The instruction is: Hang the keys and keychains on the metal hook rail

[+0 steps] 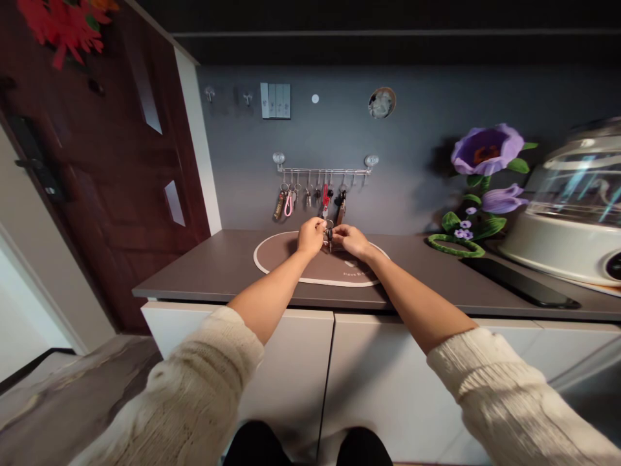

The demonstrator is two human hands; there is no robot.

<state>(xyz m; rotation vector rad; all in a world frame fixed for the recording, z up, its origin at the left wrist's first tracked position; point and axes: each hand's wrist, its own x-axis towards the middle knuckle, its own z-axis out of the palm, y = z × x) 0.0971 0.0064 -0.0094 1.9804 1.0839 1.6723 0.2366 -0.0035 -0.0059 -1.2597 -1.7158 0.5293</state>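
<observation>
The left hand point(312, 237) is pinching a ring point(329, 224), seemingly steadying it; the right hand point(352, 241), nearly closed, is gripping the keys point(330, 235).

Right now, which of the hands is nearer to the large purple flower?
Right. The right hand is to the left of the large purple flower; the left hand is farther left, on the other side of the held keys.

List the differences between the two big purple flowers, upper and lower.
The upper flower is wide open; the lower flower is narrower and more closed.
The upper flower shows an orange centre; the lower flower shows none.
The upper flower looks larger than the lower flower.
Both are purple.
</observation>
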